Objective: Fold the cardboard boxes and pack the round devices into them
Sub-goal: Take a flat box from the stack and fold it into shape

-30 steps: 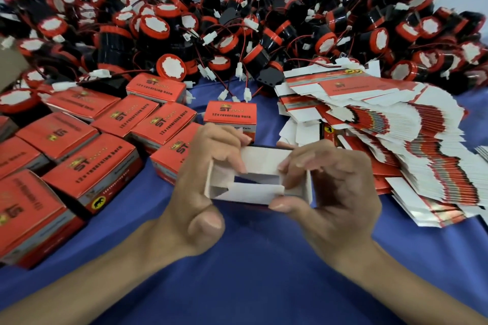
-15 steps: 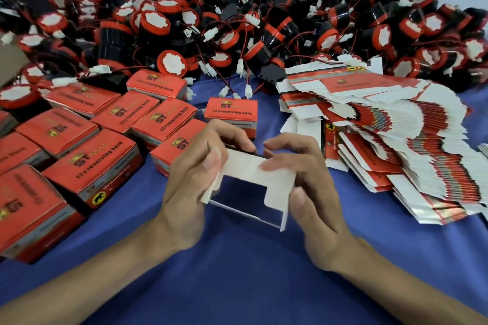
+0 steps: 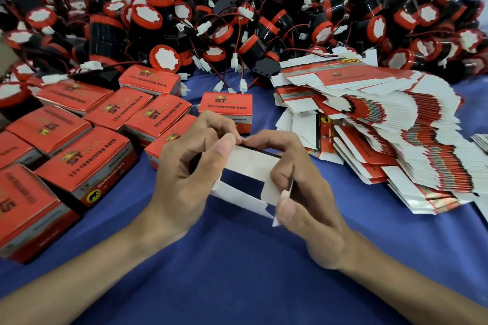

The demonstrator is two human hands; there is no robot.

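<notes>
In the head view the left hand (image 3: 184, 174) and right hand (image 3: 303, 192) both pinch one half-folded carton (image 3: 248, 163) just above the blue surface (image 3: 237, 272). Its thin card may crease if a thumb pushes crooked. Closed red boxes (image 3: 87, 158): perhaps ten, since the left edge is blurred. Round devices (image 3: 163, 57) and flat cartons (image 3: 396, 140) lie heaped, too many to count.
</notes>
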